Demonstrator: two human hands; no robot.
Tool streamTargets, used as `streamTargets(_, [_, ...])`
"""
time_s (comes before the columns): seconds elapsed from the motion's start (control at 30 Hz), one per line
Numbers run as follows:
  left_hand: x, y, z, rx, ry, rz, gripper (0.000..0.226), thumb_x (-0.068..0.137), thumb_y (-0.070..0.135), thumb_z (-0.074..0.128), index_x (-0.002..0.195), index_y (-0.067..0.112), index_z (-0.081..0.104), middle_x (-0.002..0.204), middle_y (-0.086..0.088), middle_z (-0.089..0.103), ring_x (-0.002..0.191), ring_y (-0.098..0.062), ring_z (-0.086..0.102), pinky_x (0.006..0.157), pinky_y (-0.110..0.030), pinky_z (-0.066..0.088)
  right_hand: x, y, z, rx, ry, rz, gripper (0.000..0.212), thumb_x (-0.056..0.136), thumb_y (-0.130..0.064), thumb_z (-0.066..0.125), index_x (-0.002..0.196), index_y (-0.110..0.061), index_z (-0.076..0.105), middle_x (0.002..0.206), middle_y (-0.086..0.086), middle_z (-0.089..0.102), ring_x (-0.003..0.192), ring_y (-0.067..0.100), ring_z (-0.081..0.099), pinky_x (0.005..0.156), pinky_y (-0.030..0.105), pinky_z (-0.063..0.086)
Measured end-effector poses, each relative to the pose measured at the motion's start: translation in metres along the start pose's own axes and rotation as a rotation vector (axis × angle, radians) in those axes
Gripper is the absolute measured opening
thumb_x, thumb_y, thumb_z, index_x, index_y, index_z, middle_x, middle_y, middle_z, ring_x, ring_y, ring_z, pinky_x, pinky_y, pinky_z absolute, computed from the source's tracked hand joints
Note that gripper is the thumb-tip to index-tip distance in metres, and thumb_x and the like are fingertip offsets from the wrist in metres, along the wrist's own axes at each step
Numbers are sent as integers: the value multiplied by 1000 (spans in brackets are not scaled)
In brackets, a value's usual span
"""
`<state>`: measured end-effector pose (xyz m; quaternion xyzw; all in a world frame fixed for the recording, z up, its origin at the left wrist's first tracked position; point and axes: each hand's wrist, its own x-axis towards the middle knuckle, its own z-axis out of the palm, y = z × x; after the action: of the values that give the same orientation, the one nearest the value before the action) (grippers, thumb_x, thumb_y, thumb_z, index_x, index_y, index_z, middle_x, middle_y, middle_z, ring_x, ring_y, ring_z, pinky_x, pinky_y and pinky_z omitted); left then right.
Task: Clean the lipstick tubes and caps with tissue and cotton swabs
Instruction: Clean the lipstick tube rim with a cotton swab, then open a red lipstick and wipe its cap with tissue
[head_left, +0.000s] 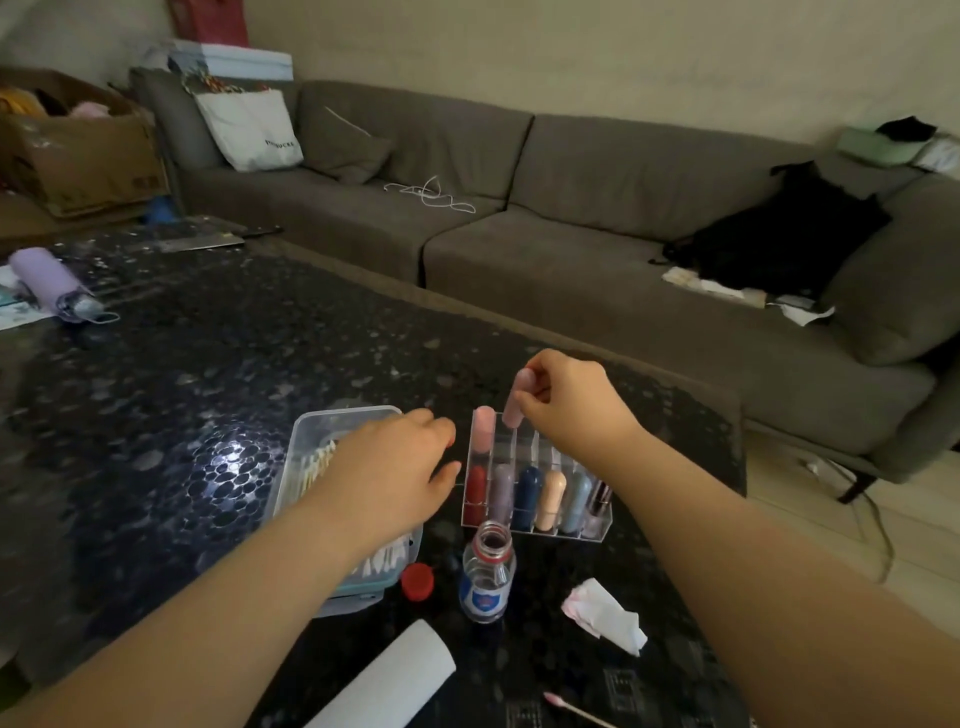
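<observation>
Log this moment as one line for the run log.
right hand: pinches pink lipstick at rack back row | left hand: open over swab box | bottle: uncapped | used tissue, swab on table

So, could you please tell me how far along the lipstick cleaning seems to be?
Some wiping looks done: a pink-stained tissue and a used cotton swab lie on the table. In hand: the right hand holds a pink lipstick over the clear rack. I cannot tell whether the racked lipsticks are clean.
</observation>
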<state>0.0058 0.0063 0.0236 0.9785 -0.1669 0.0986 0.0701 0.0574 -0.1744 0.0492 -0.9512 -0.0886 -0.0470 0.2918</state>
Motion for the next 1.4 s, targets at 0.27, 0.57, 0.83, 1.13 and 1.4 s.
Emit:
streamTargets(0.27, [9, -4, 21, 58, 26, 57, 33, 97, 40, 38, 124, 24, 49, 118, 6, 55, 109, -14, 53, 87, -27, 41, 19, 10, 23, -130, -70, 34, 14, 94, -24, 54, 105, -17, 58, 93, 1, 63, 79, 11, 59, 74, 28, 53])
streamTargets(0.57, [2, -4, 21, 47, 43, 72, 34, 97, 39, 38, 126, 25, 49, 118, 6, 55, 111, -13, 52, 92, -28, 39, 11, 5, 17, -230, -68, 44, 45, 94, -31, 55, 136, -17, 48, 122, 5, 59, 106, 19, 58, 89, 30, 49])
streamTargets(0.83, [-19, -1, 19, 17, 50, 65, 33, 97, 39, 39, 125, 25, 50, 121, 6, 55, 112, -12, 51, 93, -27, 40, -34, -7, 26, -435, -231, -275, 35, 91, -34, 58, 121, -18, 60, 123, 4, 52, 116, 19, 45, 98, 37, 42])
streamTargets(1.13, [-30, -5, 18, -49, 72, 7, 31, 97, 38, 41, 123, 26, 52, 121, 7, 55, 109, -11, 52, 93, -25, 41, -24, -5, 38, -386, -186, -205, 25, 91, -31, 59, 109, -15, 65, 109, 4, 59, 105, 19, 54, 92, 36, 48])
streamTargets(1.4, [-63, 25, -13, -246, 230, -61, 38, 90, 46, 51, 123, 27, 56, 115, 11, 57, 106, -6, 52, 89, -21, 41, -79, -31, -34, -68, 56, -175, 11, 87, -34, 64, 97, -32, 65, 96, -13, 58, 85, 3, 53, 70, 11, 41])
